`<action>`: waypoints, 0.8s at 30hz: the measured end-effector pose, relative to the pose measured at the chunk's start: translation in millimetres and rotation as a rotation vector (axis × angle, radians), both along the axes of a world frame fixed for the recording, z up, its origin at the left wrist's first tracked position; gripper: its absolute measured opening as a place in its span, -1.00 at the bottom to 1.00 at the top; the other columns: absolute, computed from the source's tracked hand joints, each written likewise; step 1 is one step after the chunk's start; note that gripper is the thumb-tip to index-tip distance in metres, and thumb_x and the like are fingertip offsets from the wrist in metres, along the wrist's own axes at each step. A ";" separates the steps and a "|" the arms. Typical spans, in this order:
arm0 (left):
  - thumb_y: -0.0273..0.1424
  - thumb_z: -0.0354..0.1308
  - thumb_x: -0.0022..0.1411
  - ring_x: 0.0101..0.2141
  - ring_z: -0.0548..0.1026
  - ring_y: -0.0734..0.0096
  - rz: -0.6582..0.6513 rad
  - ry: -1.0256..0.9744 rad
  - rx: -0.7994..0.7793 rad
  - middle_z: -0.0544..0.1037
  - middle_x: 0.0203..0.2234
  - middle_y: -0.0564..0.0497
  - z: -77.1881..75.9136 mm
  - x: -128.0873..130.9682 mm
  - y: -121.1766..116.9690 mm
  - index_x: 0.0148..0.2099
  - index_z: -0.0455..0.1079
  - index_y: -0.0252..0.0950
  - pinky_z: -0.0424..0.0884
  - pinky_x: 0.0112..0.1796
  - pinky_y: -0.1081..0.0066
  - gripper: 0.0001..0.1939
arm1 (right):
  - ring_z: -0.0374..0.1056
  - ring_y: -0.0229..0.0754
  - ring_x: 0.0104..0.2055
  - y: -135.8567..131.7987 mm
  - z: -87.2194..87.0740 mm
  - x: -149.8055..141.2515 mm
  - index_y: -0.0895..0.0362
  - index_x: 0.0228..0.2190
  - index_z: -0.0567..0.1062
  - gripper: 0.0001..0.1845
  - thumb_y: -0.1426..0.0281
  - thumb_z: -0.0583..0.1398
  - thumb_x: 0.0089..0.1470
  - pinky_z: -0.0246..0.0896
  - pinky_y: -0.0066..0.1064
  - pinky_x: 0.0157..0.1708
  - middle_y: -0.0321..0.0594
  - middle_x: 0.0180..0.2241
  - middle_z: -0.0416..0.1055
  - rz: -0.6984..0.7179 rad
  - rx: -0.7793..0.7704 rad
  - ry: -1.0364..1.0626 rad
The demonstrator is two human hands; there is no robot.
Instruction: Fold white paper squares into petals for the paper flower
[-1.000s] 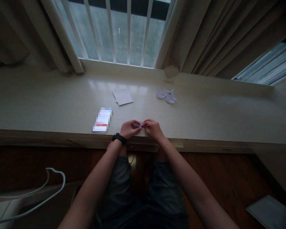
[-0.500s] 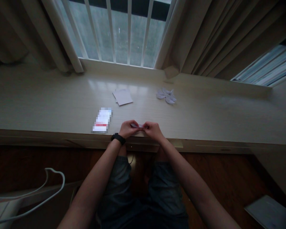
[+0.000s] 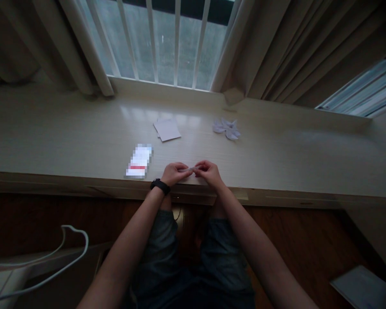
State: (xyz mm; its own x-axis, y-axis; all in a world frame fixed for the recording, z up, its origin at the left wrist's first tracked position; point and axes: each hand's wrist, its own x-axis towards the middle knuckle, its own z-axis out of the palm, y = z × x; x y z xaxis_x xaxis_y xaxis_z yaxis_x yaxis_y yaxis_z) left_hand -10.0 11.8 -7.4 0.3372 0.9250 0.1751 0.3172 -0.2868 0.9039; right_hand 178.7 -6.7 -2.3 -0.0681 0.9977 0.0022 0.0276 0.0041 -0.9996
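A small folded piece of white paper (image 3: 190,169) is pinched between my two hands just above the front edge of the pale tabletop. My left hand (image 3: 174,173), with a black band on the wrist, grips its left part between thumb and fingers. At the other end my right hand (image 3: 208,173) pinches the paper with thumb and fingertips. Much of the paper is hidden by the fingers. Beyond my hands lie a small stack of square white paper sheets (image 3: 168,130) and, to its right, a cluster of folded white paper pieces (image 3: 227,129).
A phone with a blurred lit screen (image 3: 139,161) lies left of my hands. Curtains (image 3: 273,51) and a barred window stand behind the long tabletop (image 3: 67,137). At lower left a white cable (image 3: 86,240) loops; a flat grey object (image 3: 365,287) is at lower right.
My right hand has turned and its fingers have lifted a little along the folded paper. The paper now shows as a narrow strip between both hands. The view has shifted slightly.
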 end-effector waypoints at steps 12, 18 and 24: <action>-0.27 0.39 -0.14 -0.36 0.53 0.36 0.015 -0.242 -0.107 0.58 -0.39 -0.04 -4.4 2.3 5.1 -0.24 0.42 -0.34 0.44 -0.31 0.39 -0.60 | 0.38 -0.22 -0.41 -1.0 0.1 -15.4 0.16 -0.41 0.54 -0.62 0.13 0.36 -0.21 0.31 -0.40 -0.39 -0.22 -0.44 0.50 -0.076 -0.002 -0.018; -0.25 0.40 -0.14 -0.39 0.50 0.36 0.045 -0.204 -0.090 0.57 -0.43 -0.02 -4.3 1.9 5.2 -0.31 0.45 -0.34 0.42 -0.31 0.37 -0.64 | 0.42 -0.18 -0.34 -2.4 1.0 -14.0 0.13 -0.38 0.56 -0.64 0.14 0.37 -0.19 0.33 -0.35 -0.26 -0.20 -0.38 0.54 -0.019 0.094 -0.040; -0.26 0.30 0.00 -0.12 0.49 0.18 -0.011 -0.158 0.028 0.52 -0.07 -0.14 -2.8 3.2 2.9 -0.30 0.54 -0.32 0.41 -0.12 0.27 -0.75 | 0.46 -0.13 -0.28 -4.9 -7.1 -24.2 0.11 -0.32 0.54 -0.63 0.13 0.35 -0.15 0.37 -0.30 -0.22 -0.18 -0.29 0.54 -0.156 0.193 -0.079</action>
State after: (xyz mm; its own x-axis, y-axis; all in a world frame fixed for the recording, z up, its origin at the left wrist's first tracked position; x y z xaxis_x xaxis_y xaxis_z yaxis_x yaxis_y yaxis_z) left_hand -6.8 14.8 -10.3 0.3133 0.9155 0.2525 0.1686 -0.3153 0.9339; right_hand 154.6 -11.6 -9.4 0.0789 0.9777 0.1949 0.1211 0.1846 -0.9753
